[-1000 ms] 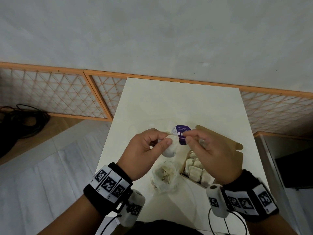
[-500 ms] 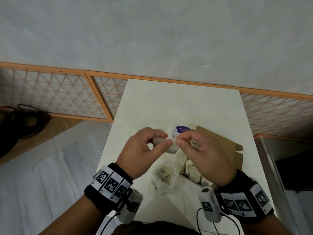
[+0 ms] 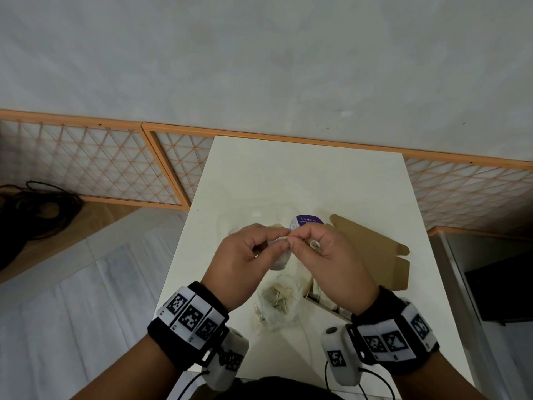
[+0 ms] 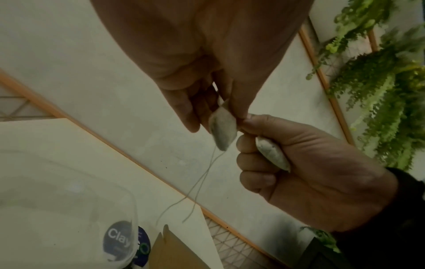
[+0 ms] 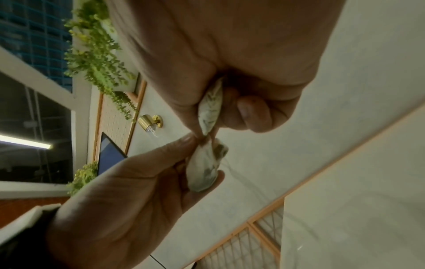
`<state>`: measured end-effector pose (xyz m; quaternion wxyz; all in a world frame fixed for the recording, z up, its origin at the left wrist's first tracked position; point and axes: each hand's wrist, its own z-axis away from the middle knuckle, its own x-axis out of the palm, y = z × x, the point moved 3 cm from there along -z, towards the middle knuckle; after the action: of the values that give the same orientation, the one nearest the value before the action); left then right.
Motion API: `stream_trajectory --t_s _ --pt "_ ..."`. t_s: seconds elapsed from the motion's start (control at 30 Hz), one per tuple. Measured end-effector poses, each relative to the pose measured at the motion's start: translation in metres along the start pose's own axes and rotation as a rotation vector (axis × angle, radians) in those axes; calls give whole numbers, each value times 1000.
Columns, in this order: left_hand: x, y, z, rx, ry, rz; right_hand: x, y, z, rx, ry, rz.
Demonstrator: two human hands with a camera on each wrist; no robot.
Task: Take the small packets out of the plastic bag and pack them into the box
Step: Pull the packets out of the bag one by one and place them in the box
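Both hands are raised over the white table (image 3: pixel 288 174), fingertips meeting. My left hand (image 3: pixel 284 241) pinches a small pale packet (image 3: pixel 279 259) between thumb and fingers; the left wrist view shows that packet (image 4: pixel 222 130) with thin strings hanging below it. My right hand (image 3: pixel 297 241) curls around a second packet (image 3: pixel 314 244), which appears as a packet (image 5: pixel 210 107) in the right wrist view. The clear plastic bag (image 3: pixel 278 301) with more packets lies on the table beneath the hands. The cardboard box (image 3: pixel 323 303) sits right of it, mostly hidden by my right wrist.
The box's brown lid flap (image 3: pixel 372 249) lies open to the right. A clear container with a round purple label (image 3: pixel 307 220) stands just beyond the hands. Orange lattice panels (image 3: pixel 86 168) line the wall, and black cables (image 3: pixel 34 209) lie on the floor at left.
My right hand has moved left until its fingertips meet the left hand's. It now covers the packets in the box. The left hand keeps its packet.
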<state>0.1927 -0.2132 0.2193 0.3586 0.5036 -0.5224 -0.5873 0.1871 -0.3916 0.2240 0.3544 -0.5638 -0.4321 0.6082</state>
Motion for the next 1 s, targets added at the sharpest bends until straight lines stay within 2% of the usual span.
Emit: stream_trajectory --t_s 0.13,0.23,0.3,0.37,0.47,0.57,0.77,1.0 --pt "-2 3 -2 -19 74 32 6 -3 0 77 16 -126" --pt "-5 9 -1 -5 89 15 1 -3 1 236 42 -318" --pt "-9 11 0 -4 104 18 -4 -1 -3 289 22 -438" --pt "-11 11 1 -7 82 87 -8 -2 -5 277 3 -483" --pt "-14 12 1 -54 54 46 -16 -7 -2 200 -20 -319" --pt "-15 15 2 -114 48 57 -17 -9 -1 125 -32 -286" --pt "-14 19 4 -119 -18 258 -19 -7 -1 97 -14 -316" --pt "-8 18 2 -125 -43 322 -14 -2 3 86 -49 -336"
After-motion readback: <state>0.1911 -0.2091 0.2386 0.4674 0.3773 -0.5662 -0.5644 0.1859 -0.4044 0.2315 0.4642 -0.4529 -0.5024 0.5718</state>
